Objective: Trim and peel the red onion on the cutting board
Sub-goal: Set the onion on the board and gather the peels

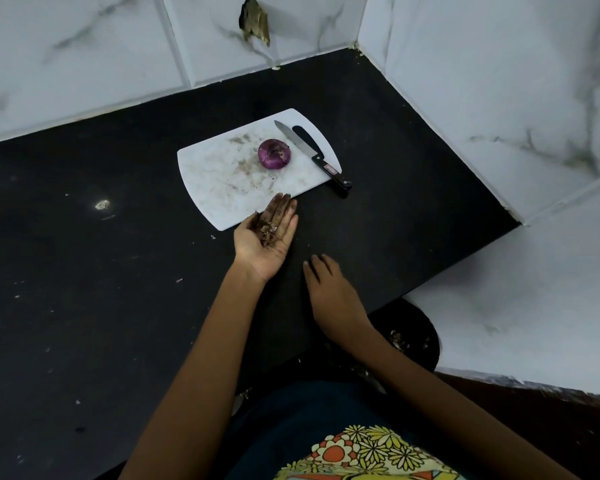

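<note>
A peeled purple-red onion (274,153) rests on the white cutting board (222,188), right of the board's middle. A black-handled knife (312,154) lies on the board just right of the onion, its handle end past the board's near right edge. My left hand (265,237) is palm up at the board's near edge, with dry peel scraps and dirt lying in the cupped palm. My right hand (329,292) is palm down on the black counter, nearer to me, fingers loosely apart and holding nothing.
The black counter (84,271) carries small specks of peel. White marble-patterned tile walls (499,98) close the back and right sides. A dark round bin (409,341) with peel scraps stands below the counter's near right edge. The board is smeared with dirt.
</note>
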A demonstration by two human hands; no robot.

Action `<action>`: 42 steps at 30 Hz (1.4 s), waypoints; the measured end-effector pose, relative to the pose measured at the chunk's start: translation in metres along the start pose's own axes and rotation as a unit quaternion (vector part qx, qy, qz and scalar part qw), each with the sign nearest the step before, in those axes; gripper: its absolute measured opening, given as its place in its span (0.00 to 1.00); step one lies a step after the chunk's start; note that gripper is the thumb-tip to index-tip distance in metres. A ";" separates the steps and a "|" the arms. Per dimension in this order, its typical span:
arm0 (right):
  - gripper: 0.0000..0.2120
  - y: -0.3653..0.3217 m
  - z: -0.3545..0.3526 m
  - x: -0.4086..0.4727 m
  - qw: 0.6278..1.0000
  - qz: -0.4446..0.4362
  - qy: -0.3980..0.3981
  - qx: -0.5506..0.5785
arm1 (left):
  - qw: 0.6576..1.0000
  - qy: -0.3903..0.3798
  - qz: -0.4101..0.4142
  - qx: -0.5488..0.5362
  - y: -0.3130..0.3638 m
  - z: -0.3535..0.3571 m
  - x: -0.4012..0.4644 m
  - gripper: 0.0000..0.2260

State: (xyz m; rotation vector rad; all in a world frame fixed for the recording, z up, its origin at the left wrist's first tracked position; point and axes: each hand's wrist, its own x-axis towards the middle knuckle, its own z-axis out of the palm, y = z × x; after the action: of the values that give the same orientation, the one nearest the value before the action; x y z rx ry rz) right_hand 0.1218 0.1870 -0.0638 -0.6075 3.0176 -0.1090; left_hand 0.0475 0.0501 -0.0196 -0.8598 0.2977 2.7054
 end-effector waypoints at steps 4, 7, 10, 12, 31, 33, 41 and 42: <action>0.12 0.001 -0.002 -0.007 0.998 -0.035 0.061 0.006 | 1.000 -0.002 0.001 0.006 -0.002 0.000 -0.001 0.21; 0.08 0.004 -0.010 -0.003 0.999 -0.015 0.034 0.039 | 1.000 -0.002 -0.001 0.007 -0.003 0.000 0.000 0.21; 0.04 0.002 -0.018 0.003 0.998 0.015 -0.006 0.064 | 1.000 -0.001 -0.003 0.012 -0.004 0.002 0.001 0.20; 0.06 0.003 -0.022 0.008 0.997 0.025 -0.026 0.071 | 1.000 0.000 -0.004 0.010 -0.005 0.003 0.001 0.20; 0.12 0.046 -0.042 0.063 0.913 0.257 0.049 0.315 | 0.999 0.009 -0.004 0.033 -0.010 0.002 0.001 0.20; 0.12 0.046 -0.061 0.065 0.826 0.315 0.046 0.466 | 0.999 0.009 -0.005 0.038 -0.013 0.001 0.000 0.20; 0.12 0.004 -0.100 0.062 0.820 0.192 0.030 0.538 | 0.999 0.036 -0.010 0.037 -0.025 0.006 -0.006 0.20; 0.10 0.002 -0.101 0.062 0.834 0.188 0.036 0.517 | 0.999 0.038 -0.007 0.038 -0.026 0.007 -0.007 0.21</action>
State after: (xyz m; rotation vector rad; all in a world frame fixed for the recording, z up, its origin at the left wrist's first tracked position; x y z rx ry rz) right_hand 0.0572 0.1702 0.0333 0.1099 2.4762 -1.5885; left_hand 0.0579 0.0751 -0.0128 -0.9404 0.4060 2.6351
